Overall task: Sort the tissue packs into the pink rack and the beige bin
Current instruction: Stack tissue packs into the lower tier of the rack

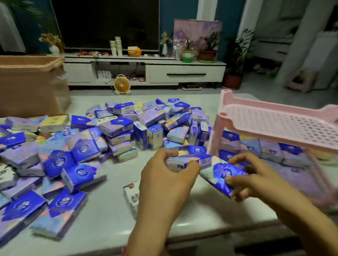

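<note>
Several blue and purple tissue packs [114, 127] lie heaped across the white table [110, 216]. My left hand [166, 177] grips one blue pack [196, 161] by its long edges, just above the table. To its right, my right hand [250, 174] pinches a second blue pack [221, 174], tilted, between fingers and thumb. The pink rack [279, 124] stands at the right, its perforated upper shelf bare. Packs [268, 149] line its lower level. The beige bin [24, 83] stands at the far left of the table.
A small white patterned pack [132, 194] lies alone near the front edge. One yellow pack [53, 122] sits in the pile near the bin. Behind the table stand a TV cabinet [181, 72], a small fan [121, 84] and potted plants [207, 53].
</note>
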The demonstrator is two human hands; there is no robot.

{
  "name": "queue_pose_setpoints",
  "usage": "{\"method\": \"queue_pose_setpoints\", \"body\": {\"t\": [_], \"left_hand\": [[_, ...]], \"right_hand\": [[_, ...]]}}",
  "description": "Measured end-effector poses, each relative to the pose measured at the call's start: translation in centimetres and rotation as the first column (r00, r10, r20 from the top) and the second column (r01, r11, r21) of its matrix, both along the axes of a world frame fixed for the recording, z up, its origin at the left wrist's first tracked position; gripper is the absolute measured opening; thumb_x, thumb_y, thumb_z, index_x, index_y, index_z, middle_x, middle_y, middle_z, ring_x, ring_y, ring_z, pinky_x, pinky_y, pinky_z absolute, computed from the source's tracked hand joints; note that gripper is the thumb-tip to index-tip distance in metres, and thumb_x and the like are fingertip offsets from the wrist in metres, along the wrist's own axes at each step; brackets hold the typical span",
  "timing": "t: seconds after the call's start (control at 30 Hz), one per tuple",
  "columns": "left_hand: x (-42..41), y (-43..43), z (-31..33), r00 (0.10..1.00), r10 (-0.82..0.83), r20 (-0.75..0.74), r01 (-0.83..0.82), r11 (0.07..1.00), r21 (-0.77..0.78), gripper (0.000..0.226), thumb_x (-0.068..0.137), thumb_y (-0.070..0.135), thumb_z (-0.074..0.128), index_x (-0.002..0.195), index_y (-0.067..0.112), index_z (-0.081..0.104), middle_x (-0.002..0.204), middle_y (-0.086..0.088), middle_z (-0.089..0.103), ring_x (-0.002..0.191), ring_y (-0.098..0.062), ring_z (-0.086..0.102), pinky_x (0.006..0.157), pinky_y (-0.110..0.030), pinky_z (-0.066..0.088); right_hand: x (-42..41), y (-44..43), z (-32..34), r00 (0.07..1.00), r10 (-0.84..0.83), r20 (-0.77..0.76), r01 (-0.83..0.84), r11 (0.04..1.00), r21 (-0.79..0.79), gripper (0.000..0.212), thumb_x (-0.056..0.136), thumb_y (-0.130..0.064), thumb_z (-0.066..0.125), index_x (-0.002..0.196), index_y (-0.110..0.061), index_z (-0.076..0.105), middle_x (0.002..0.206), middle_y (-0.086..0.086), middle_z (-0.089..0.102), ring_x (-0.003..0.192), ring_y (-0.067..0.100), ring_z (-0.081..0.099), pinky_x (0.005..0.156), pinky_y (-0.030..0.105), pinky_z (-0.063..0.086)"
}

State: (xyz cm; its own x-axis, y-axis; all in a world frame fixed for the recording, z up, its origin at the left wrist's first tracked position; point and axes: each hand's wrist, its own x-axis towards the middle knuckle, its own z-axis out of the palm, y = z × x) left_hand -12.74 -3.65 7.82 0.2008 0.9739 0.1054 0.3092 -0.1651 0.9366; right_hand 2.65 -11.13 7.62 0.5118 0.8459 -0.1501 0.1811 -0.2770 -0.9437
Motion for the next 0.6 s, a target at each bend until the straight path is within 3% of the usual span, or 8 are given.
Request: {"method": "queue_pose_setpoints", "body": {"t": [0.1,0.2,0.27,0.33,0.43,0.53,0.6], "left_hand": [[2.7,-1.4,-0.4,0.997,-0.077,-0.020,0.079,0.994,0.080,0.022,0.069,0.034,0.067,0.088,0.032,0.057,0.074,0.016,0.056,0.069,-0.002,0.054,0.057,-0.009,0.037],[4.8,-2.5,-1.0,0.986,-0.163,-0.017,0.164,0.983,0.085,0.021,0.071,0.029,0.069,0.089,0.030,0.058,0.067,0.013,0.054,0.059,0.006,0.051,0.054,-0.001,0.036],[5.5,-3.3,-1.3,0.979,-0.201,-0.021,0.202,0.975,0.091,0.017,0.071,0.029,0.069,0.081,0.030,0.056,0.069,0.015,0.056,0.062,0.009,0.052,0.055,0.001,0.036],[5.9,-3.9,-1.7,0.978,-0.209,-0.019,0.210,0.973,0.098,0.015,0.069,0.030,0.069,0.074,0.030,0.054,0.071,0.016,0.058,0.064,0.004,0.054,0.055,0.000,0.037],[6.0,-3.9,-2.3,0.983,-0.182,-0.018,0.183,0.975,0.126,0.016,0.070,0.030,0.070,0.077,0.032,0.056,0.079,0.015,0.061,0.074,0.000,0.057,0.060,-0.006,0.041],[6.0,-3.4,-2.7,0.991,-0.129,-0.026,0.131,0.974,0.186,0.024,0.070,0.032,0.070,0.093,0.028,0.061,0.089,0.011,0.063,0.085,-0.012,0.058,0.075,-0.024,0.045],[6.1,-3.2,-2.9,0.994,-0.101,-0.032,0.106,0.967,0.230,0.029,0.071,0.032,0.069,0.099,0.026,0.061,0.096,0.009,0.063,0.092,-0.017,0.057,0.083,-0.030,0.046]], "right_hand": [[3.5,-3.2,-0.6,0.974,-0.212,-0.080,0.214,0.977,0.020,0.026,0.081,0.013,0.057,0.089,-0.009,0.048,0.070,0.017,0.055,0.036,0.016,0.052,0.038,0.025,0.049],[5.3,-3.6,-1.7,0.922,-0.373,-0.100,0.384,0.915,0.127,0.026,0.083,0.006,0.060,0.085,-0.014,0.044,0.079,0.017,0.059,0.052,0.025,0.059,0.047,0.026,0.055],[5.8,-2.7,-2.7,0.903,-0.419,-0.092,0.428,0.892,0.142,0.028,0.082,-0.002,0.066,0.084,-0.017,0.042,0.084,0.019,0.064,0.063,0.031,0.063,0.067,0.040,0.058],[5.7,-1.4,-3.3,0.886,-0.455,-0.090,0.463,0.878,0.120,0.032,0.078,-0.014,0.072,0.082,-0.020,0.041,0.082,0.019,0.066,0.064,0.031,0.065,0.076,0.049,0.055],[5.5,0.6,-4.1,0.861,-0.500,0.097,0.493,0.866,0.090,0.039,0.067,-0.038,0.076,0.078,-0.021,0.043,0.088,0.018,0.067,0.080,0.035,0.066,0.079,0.050,0.053],[5.2,1.3,-4.1,0.781,-0.364,0.507,0.468,0.879,-0.091,0.035,0.085,-0.046,0.061,0.093,-0.013,0.053,0.100,0.013,0.065,0.098,0.031,0.061,0.078,0.033,0.045],[4.9,1.0,-3.7,0.721,-0.289,0.630,0.464,0.876,-0.129,0.038,0.090,-0.049,0.051,0.100,-0.013,0.058,0.105,0.010,0.064,0.102,0.029,0.058,0.077,0.032,0.042]]}}
